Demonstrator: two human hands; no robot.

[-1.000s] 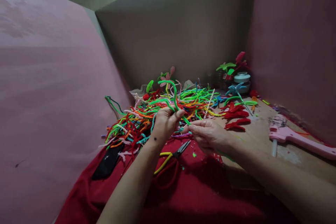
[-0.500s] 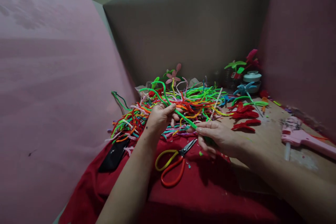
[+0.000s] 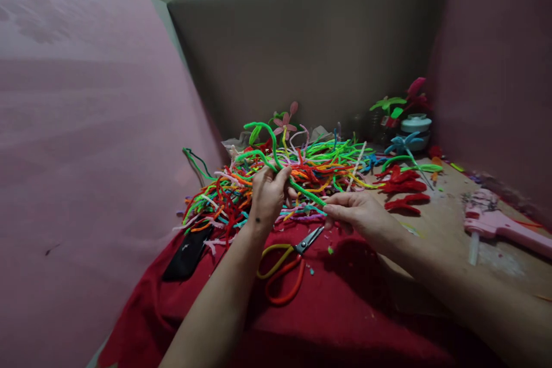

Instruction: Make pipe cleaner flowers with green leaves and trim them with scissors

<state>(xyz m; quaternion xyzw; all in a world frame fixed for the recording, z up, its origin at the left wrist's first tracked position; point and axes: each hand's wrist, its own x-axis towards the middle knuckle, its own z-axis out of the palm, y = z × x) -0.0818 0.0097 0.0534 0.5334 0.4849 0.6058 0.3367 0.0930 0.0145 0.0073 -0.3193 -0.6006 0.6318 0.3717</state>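
Observation:
Both hands hold green pipe cleaners (image 3: 307, 191) stretched between them above a red cloth (image 3: 345, 305). My left hand (image 3: 271, 190) pinches them partway along, and two loose green ends curve up and away past its thumb. At the other end, the fingertips of my right hand (image 3: 356, 213) are closed on the tip. Behind my hands spreads a heap of many-coloured pipe cleaners (image 3: 332, 155). Below them, scissors (image 3: 287, 267) with one yellow and one red handle lie on the cloth, blades toward the right hand.
A black phone (image 3: 186, 256) lies at the heap's left. To the right are red pipe-cleaner pieces (image 3: 403, 184), a blue pipe-cleaner flower (image 3: 405, 142) and a pink glue gun (image 3: 495, 224). At the back stand a pink flower (image 3: 283, 125) and a lidded jar (image 3: 416, 123).
My left hand has turned more upright, and the loose green ends stand higher. My right fingers have drawn in closer around the tip. The scissors and heap stay in place.

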